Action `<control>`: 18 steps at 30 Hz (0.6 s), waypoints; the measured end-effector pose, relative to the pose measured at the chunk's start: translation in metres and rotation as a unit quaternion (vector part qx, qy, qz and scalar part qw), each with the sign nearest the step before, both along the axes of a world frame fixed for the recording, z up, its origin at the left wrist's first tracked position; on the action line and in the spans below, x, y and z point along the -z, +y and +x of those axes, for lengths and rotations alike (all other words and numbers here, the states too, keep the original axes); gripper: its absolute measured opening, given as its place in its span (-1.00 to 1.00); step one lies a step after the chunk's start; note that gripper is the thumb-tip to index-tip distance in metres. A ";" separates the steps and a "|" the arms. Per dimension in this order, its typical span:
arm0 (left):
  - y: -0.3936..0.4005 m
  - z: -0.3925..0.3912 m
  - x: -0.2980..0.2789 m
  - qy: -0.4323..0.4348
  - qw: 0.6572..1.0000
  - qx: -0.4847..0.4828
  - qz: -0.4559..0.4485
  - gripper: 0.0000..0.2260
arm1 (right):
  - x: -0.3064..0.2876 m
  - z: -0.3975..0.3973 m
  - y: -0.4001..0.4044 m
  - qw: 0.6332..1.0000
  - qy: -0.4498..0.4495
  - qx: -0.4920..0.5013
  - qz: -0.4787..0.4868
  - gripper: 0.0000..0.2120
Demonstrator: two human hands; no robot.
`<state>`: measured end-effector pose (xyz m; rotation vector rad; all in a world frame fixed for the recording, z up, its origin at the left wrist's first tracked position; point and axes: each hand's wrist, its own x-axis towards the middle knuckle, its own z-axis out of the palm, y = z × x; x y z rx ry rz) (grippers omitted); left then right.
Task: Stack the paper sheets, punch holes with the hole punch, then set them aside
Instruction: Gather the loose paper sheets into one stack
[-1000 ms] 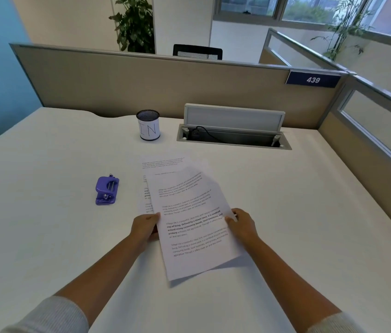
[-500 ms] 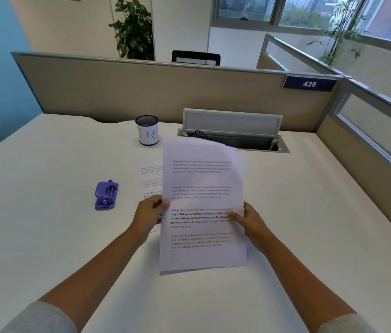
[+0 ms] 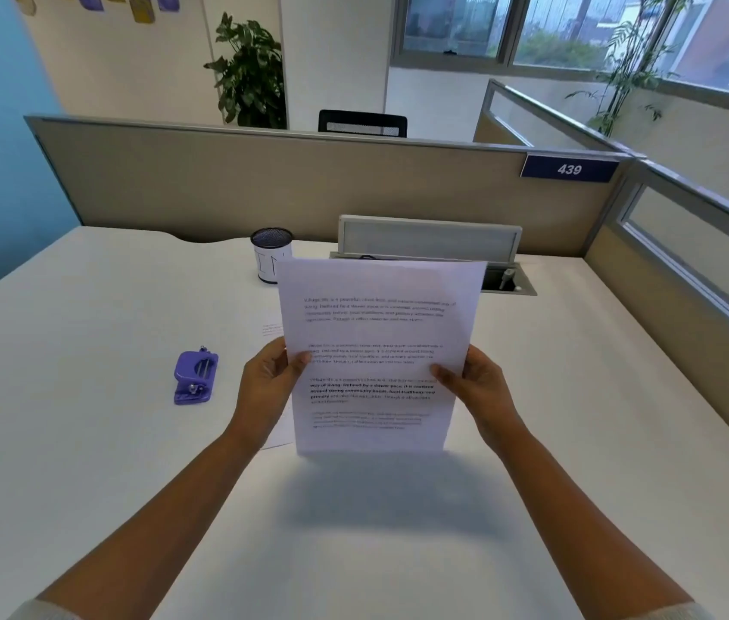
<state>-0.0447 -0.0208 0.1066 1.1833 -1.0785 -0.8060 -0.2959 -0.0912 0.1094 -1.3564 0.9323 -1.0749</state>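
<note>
We held the paper sheets (image 3: 376,351) upright between us. Our left hand (image 3: 266,387) and right hand (image 3: 481,389) gripped their side edges. The hole punch (image 3: 195,378) lay left of our left hand on the bench (image 3: 85,440).

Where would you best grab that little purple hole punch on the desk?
Probably from above, across the narrow sides of the small purple plastic hole punch: it lies flat on the white desk, lever up, left of both hands, open space around it.

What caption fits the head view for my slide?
Both hands, left hand and right hand, hold printed sheets upright above the desk; purple hole punch waits untouched.
</note>
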 end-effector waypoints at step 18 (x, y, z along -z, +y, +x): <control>-0.006 0.000 0.027 0.033 0.991 -0.105 0.080 -0.90 | 0.012 0.018 -0.011 0.999 0.027 0.036 0.008 -0.90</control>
